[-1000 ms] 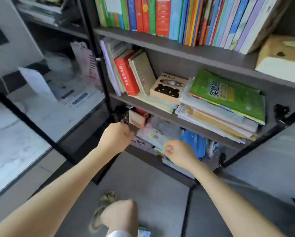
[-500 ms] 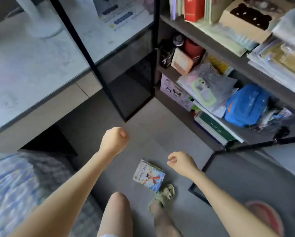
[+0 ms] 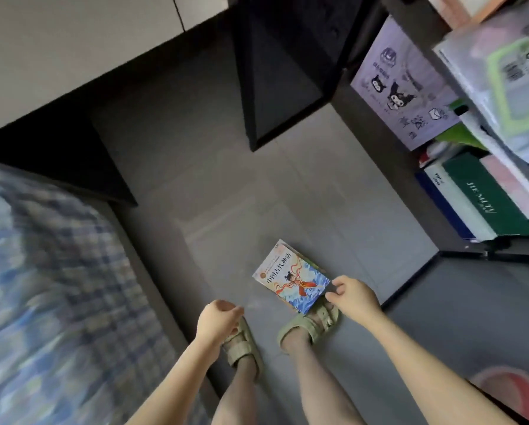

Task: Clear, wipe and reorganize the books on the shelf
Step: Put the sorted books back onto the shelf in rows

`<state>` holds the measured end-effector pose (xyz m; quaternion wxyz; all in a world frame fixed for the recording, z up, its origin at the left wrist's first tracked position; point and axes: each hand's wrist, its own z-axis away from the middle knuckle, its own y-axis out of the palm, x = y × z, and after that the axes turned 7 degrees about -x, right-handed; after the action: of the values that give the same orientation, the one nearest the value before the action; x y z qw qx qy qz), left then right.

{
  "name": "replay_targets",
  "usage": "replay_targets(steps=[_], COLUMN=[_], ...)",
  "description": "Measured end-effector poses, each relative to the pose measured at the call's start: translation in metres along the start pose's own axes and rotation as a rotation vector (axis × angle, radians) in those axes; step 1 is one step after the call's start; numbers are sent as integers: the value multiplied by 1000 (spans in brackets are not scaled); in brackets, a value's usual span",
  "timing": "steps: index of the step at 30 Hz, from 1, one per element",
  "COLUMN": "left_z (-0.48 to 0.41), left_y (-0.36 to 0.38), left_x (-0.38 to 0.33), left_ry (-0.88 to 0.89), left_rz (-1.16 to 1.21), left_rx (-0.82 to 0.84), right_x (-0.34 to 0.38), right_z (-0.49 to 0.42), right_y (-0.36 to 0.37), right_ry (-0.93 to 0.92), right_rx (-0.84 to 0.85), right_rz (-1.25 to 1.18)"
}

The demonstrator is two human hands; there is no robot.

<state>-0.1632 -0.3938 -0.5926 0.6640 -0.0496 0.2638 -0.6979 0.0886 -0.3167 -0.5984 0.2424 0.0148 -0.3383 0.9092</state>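
A picture book (image 3: 290, 279) with a blue and orange cover lies on the grey floor in front of my feet, on top of another thin book whose green edge shows. My right hand (image 3: 353, 297) is at the book's right corner, thumb and curled fingers on either side of that corner; whether they grip it is unclear. My left hand (image 3: 217, 322) hangs over my left sandal with its fingers curled and nothing in it. The bookshelf's bottom level (image 3: 459, 240) is at the right, holding a flat green book (image 3: 484, 204) and other flat items.
A purple cartoon-printed box (image 3: 404, 87) and plastic folders (image 3: 502, 87) sit on the shelf at upper right. A bed with a plaid cover (image 3: 42, 286) fills the left side. A dark glass-door frame (image 3: 275, 87) stands ahead. A red round object (image 3: 508, 391) lies at lower right.
The view has swung from the shelves down to the floor. Both hands have dropped low, and the right hand has come to the corner of the book on the floor.
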Motion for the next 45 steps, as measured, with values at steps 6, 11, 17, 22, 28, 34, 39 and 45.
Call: replay_targets(steps=[6, 11, 17, 22, 28, 34, 39, 45], left_z=[-93, -181, -260, -303, -311, -287, -269, -266], left_y=[81, 161, 242, 285, 298, 286, 300, 314], left_x=[89, 128, 145, 151, 152, 124, 67, 25], left_ry=[-311, -426, -575, -609, -510, -209, 158, 224], left_rz=[501, 700, 1023, 1200, 1179, 928, 544, 447], left_rx=[152, 160, 95, -33, 63, 122, 109, 49], right_x=[-17, -38, -46, -58, -53, -61, -73, -51], right_z=[-91, -195, -289, -330, -349, -369, -381, -384], right_y=[91, 152, 194, 222, 210, 181, 158, 128], right_ry=[-30, -74, -148, -100, -79, -26, -232, -133], right_rx=[17, -43, 129, 256, 510, 332, 5, -87], right_rz=[49, 181, -30, -295, -337, -386, 53, 497])
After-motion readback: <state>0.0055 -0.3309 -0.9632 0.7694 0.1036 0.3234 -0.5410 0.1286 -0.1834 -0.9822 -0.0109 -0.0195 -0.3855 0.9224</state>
